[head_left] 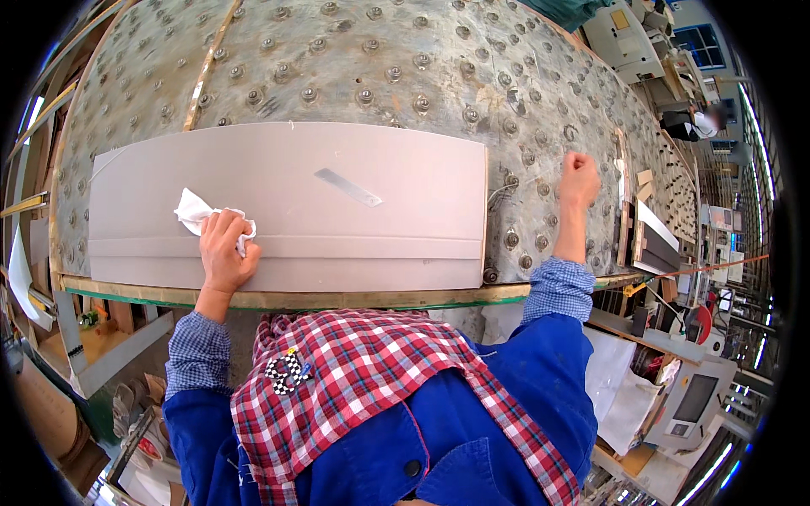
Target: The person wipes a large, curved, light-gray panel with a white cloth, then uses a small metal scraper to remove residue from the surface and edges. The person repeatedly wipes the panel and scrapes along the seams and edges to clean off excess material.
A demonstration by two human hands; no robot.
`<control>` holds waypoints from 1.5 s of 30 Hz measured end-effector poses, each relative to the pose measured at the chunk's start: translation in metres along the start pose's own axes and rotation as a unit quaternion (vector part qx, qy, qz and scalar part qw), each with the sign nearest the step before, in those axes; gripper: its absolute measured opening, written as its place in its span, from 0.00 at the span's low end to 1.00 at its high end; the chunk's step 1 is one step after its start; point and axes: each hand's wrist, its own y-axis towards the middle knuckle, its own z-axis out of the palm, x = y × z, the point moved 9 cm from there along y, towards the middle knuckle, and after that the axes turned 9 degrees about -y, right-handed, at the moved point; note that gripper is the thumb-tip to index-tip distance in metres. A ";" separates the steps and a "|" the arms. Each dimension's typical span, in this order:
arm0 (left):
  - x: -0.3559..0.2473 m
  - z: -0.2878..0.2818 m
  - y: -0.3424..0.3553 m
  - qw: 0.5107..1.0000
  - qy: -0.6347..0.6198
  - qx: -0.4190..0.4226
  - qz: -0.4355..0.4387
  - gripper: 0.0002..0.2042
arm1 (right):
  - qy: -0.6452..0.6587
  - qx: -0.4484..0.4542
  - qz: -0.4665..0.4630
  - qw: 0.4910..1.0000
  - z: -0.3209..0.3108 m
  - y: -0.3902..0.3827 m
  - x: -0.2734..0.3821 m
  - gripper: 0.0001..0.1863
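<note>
A long pale grey-beige panel (405, 211) lies flat on the table along its near edge, with a lengthwise groove near its front side. My left hand (226, 249) presses a crumpled white cloth (194, 208) against the panel's left part, fingers closed round it. A strip of clear tape (348, 186) sits slantwise right of the panel's middle. Beyond the panel's right end, my right hand (579, 179) is closed in a fist over the studded table top. What it holds, if anything, is hidden. A thin, pale strand (506, 187) shows between that hand and the panel.
The metal table top (337, 72) is studded with ball rollers and has a wooden front edge (363, 298). Dark-faced boards (654, 244) lie at its right end. Far right, a person (700, 124) is near machines. A grey control box (690, 401) stands at lower right.
</note>
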 end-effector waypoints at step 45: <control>-0.088 0.099 0.028 0.929 -0.218 0.288 0.075 0.16 | 0.439 0.359 -0.160 0.808 0.099 -0.132 0.267 0.11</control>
